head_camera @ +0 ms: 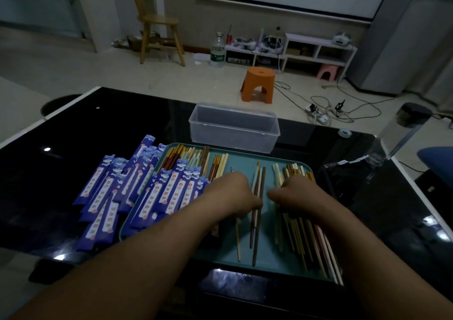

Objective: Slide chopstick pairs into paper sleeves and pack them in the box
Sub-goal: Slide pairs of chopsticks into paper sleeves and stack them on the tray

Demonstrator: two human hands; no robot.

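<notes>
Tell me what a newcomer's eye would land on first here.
The fan of blue paper sleeves spilling off the left edge of the teal tray onto the black table stands out first. Next, the left hand and right hand sit close together mid-tray among loose chopsticks, with the clear box empty just beyond.

orange stool, wooden chair, water bottle

I log on the table: tray, near edge. Box at its 12 o'clock, just behind. Sleeves piled at 9 o'clock, overlapping the rim. On tray: sleeved pairs at 10 o'clock, centre chopsticks mid-tray, loose chopsticks at 3 o'clock.
</notes>
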